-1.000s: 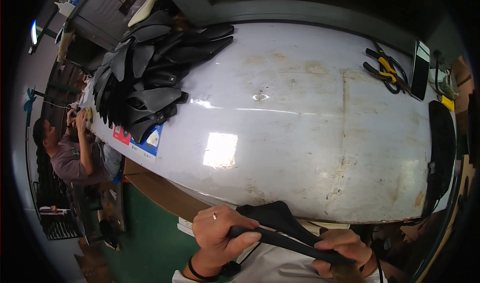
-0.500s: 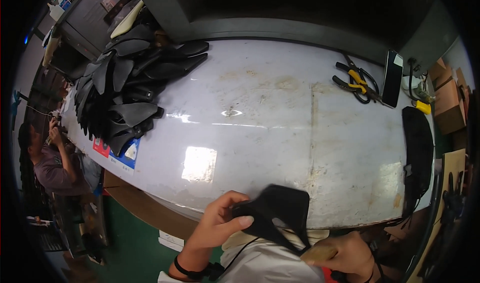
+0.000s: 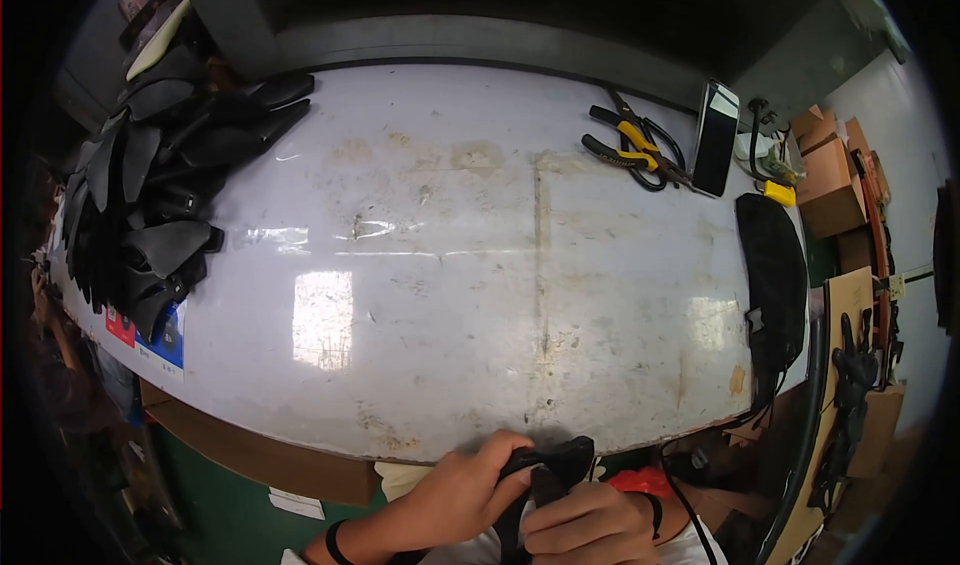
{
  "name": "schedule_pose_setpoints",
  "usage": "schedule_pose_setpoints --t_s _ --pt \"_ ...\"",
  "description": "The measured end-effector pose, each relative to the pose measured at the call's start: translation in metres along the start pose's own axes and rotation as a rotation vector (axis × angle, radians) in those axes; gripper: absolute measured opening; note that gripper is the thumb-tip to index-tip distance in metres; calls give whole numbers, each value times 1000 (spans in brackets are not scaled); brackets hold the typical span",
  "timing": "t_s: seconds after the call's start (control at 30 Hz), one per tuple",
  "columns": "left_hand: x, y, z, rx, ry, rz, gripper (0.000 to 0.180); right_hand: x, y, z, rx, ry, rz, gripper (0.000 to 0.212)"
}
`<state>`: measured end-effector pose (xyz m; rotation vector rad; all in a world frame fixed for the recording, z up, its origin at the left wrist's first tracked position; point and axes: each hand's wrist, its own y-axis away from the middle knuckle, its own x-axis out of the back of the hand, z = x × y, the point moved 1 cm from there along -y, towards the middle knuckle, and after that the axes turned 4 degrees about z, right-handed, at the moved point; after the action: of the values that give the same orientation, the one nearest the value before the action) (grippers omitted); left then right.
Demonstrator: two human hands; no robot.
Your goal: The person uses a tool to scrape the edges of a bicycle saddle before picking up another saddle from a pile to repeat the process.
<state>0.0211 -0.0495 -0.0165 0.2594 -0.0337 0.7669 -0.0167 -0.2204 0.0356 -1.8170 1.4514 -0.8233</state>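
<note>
Starting at the fingers: the left hand [image 3: 450,500] is closed on the edge of a black part [image 3: 572,457], pinched between thumb and forefinger. The right hand [image 3: 590,525] is curled up right beside it, knuckles showing, seemingly clamped on the lower stretch. Whether the tan piece is still in there can't be told.

Half a second ago the broad face was laid open to view, narrow arms running down to the right hand. Now it's been tipped over and the hands brought together, so most of it is covered. Looks like it's been re-gripped for closer work, nowhere near put down, at a guess.

The visible end is aimed at about one o'clock, with a strip led down toward seven, so the long axis is probably one-to-seven (much is hidden). The part is held between five and six o'clock, by the near edge of the white table [image 3: 450,385].

Further out, pliers [image 3: 634,137] are left between one and two, a phone [image 3: 714,145] at two, and similar black parts [image 3: 165,250] are heaped around nine to ten.
</note>
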Motion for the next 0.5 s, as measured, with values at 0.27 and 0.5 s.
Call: schedule_pose_setpoints --t_s 0.27,0.5 --pt "0 5 -22 -48 48 -47 38 0 -19 28 -68 -118 -154 21" --pt "0 1 -20 -95 39 -106 38 -7 -11 25 -283 -171 223 21"
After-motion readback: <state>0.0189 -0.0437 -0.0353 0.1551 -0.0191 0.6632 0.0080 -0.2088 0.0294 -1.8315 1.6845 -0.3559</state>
